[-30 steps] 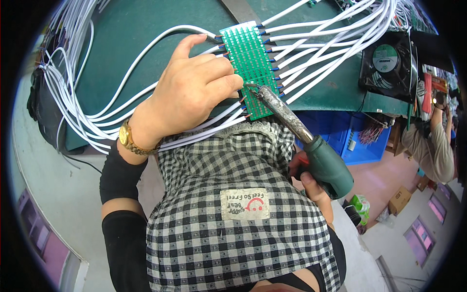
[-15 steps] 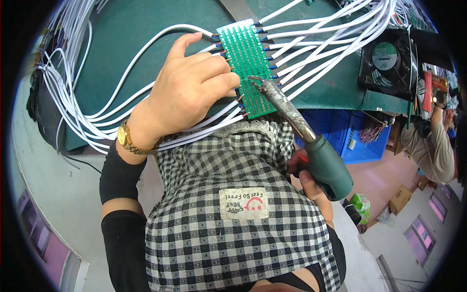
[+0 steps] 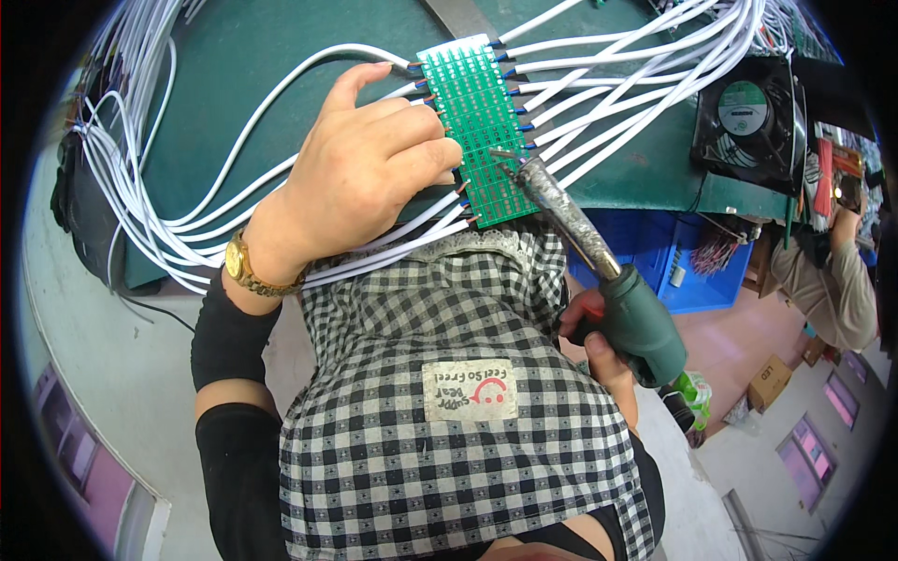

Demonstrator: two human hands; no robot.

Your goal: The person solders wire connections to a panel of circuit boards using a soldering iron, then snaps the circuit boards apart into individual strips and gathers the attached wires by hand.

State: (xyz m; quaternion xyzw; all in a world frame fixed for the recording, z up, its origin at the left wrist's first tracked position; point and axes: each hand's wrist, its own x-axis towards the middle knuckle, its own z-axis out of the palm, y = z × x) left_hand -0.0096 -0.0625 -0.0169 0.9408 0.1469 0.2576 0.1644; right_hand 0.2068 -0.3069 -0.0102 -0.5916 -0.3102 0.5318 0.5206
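Observation:
A green circuit board (image 3: 482,117) lies at the near edge of the table, with stripped wire ends meeting both its long sides. My left hand (image 3: 374,168) reaches over its left side, thumb and forefinger pinched at the board's edge on a white cable (image 3: 447,179); the little finger sticks out, and the fingertips hide the wire ends. My right hand (image 3: 603,355) grips the dark green handle of a soldering iron (image 3: 571,220) from below, near a red trigger. The iron's tip hovers over or touches the board's lower middle; which, I cannot tell.
White cables (image 3: 178,224) bundle at the left, and more (image 3: 692,75) fan out at upper right. A black fan (image 3: 748,112) stands on the green table (image 3: 243,103) at the right. Blue bins (image 3: 697,271) sit below the edge. Another person's arm (image 3: 842,280) shows far right.
The soldering iron's tip has shifted slightly right on the board, its handle moving a little right with my right hand. My left hand stays in place.

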